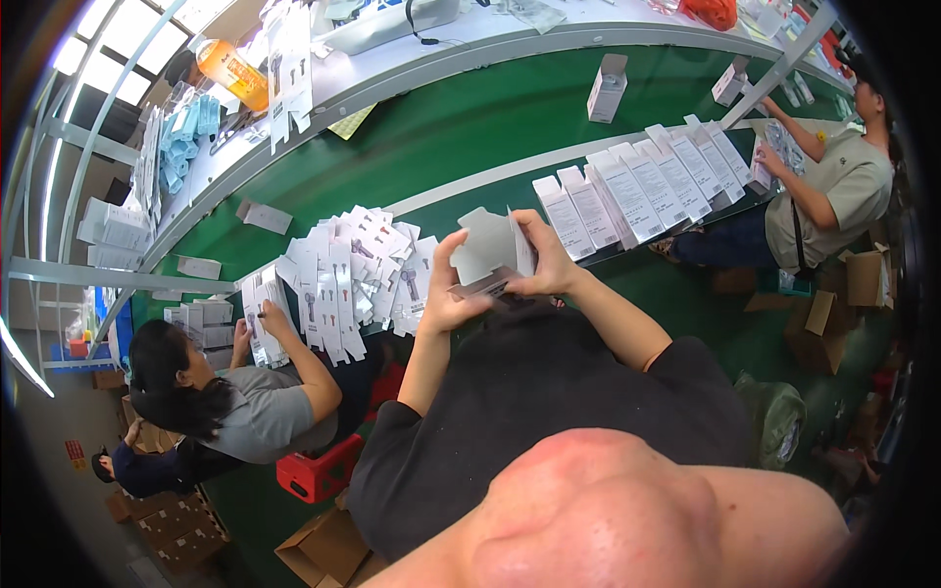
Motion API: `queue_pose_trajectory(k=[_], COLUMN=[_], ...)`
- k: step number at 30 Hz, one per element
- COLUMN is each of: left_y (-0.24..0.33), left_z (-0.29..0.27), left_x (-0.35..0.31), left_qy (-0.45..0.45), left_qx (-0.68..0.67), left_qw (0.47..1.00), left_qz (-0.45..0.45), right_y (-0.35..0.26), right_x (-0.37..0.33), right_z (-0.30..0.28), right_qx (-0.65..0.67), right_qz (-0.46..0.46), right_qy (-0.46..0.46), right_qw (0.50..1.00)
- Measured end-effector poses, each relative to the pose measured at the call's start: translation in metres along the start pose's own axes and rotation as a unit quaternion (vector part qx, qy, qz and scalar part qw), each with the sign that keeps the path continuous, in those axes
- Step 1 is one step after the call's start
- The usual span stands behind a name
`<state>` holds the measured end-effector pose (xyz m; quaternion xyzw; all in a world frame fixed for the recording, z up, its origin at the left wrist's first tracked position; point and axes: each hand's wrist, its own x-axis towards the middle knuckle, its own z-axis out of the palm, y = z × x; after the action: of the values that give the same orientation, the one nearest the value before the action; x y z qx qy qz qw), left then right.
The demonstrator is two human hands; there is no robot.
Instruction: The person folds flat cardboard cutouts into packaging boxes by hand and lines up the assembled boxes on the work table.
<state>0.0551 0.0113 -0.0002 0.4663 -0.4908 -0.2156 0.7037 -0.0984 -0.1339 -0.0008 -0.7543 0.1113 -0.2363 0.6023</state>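
Observation:
In front of my chest I hold a small white carton (487, 245), its flap standing up on the side facing me. My left hand (446, 299) grips its left side, and my right hand (547, 257) is wrapped round its right side. The carton's inside is hidden from me. Just left of my hands lies a loose pile of flat printed cartons (363, 269). To the right, a row of folded white boxes (637, 196) with raised flaps stands along the work ledge.
A green belt (470, 118) runs across the far side, carrying a white box (608, 90). Beyond it, a white shelf (549, 34) holds trays and an orange bottle (232, 73). Co-workers sit left (270, 412) and right (833, 206). A red stool (319, 468) stands lower left.

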Motion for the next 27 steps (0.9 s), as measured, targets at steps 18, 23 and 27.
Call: queue_pose_trajectory(k=[18, 23, 27], left_y=[0.000, -0.001, -0.001], left_z=[0.047, 0.041, 0.040], left_x=[-0.001, -0.008, -0.013], left_qy=[0.007, -0.045, -0.033], left_qx=[-0.012, 0.002, 0.007], left_qw=[1.000, 0.997, 0.992], left_qz=[-0.016, -0.067, -0.124], right_y=[-0.034, -0.051, -0.060], right_x=[-0.010, -0.014, -0.010], right_z=[0.028, 0.018, 0.022], right_qx=[0.060, 0.082, -0.020], right_qz=[0.007, 0.097, 0.113], right_qy=[0.159, 0.125, 0.121], right_qw=[0.986, 0.984, 0.986])
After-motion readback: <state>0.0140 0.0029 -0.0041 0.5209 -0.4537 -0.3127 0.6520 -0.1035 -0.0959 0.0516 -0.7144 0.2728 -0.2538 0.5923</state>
